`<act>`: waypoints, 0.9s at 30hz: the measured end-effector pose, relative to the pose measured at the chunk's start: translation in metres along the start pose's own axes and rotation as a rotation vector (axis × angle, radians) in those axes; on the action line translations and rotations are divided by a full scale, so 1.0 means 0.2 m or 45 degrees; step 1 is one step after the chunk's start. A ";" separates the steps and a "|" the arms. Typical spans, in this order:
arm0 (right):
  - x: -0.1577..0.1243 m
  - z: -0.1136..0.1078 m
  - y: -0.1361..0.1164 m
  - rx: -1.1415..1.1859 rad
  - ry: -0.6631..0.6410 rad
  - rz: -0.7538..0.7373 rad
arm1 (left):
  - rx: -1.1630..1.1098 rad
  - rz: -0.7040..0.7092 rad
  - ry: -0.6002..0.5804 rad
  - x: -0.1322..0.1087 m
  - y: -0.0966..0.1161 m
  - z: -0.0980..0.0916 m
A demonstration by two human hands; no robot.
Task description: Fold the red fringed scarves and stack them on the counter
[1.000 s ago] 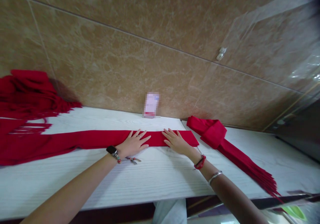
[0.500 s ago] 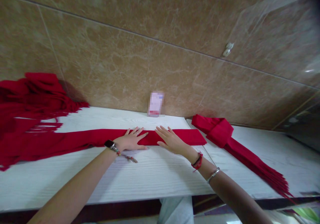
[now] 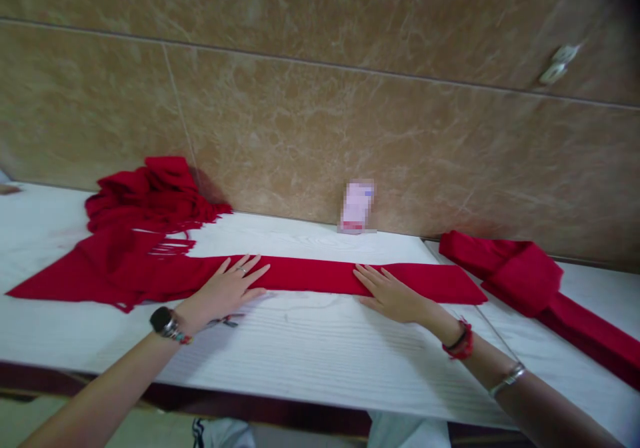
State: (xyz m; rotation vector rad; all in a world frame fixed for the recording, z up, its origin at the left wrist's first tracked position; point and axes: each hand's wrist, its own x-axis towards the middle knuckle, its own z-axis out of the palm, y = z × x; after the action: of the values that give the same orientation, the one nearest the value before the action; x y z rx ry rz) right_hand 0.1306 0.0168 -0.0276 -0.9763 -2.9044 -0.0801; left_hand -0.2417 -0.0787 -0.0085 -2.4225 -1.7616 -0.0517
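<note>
Red scarf (image 3: pixel 310 276) laid flat as a long folded strip along white table (image 3: pixel 310 355), pressed by left hand (image 3: pixel 225 291) and right hand (image 3: pixel 393 295), both opened flat, fingers spread, well apart, scarf heap (image 3: pixel 145 201) piled at left by wall, bundled scarf (image 3: pixel 525 278) laid at right.

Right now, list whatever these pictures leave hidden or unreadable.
Head view, small box: pixelated, label unreadable.
Head view, folded scarf at right: far end cut off by the frame edge.
Head view, flat scarf: patches covered by left hand and right hand.
Head view, wall fitting: blurred.
</note>
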 end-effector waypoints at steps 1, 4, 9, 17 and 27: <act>0.02 -0.01 -0.01 0.030 -0.014 -0.010 | 0.010 -0.035 0.021 -0.03 -0.02 -0.02; 0.15 -0.06 -0.12 0.109 0.063 -0.089 | 0.011 -0.172 0.052 -0.05 -0.06 -0.04; 0.37 -0.05 -0.37 0.129 0.146 -0.258 | -0.023 -0.189 -0.005 -0.03 -0.12 0.05; 0.37 0.05 -0.39 0.168 0.170 -0.288 | -0.116 -0.053 -0.045 -0.21 -0.33 0.05; 0.39 0.05 -0.39 0.042 0.311 -0.424 | 0.080 0.196 -0.007 -0.08 -0.05 -0.10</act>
State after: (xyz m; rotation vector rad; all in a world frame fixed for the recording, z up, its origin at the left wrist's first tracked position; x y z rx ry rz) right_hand 0.0214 0.0017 -0.0324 -0.4331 -2.7965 -0.1572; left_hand -0.2552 -0.0931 0.0110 -2.5062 -1.5485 0.0265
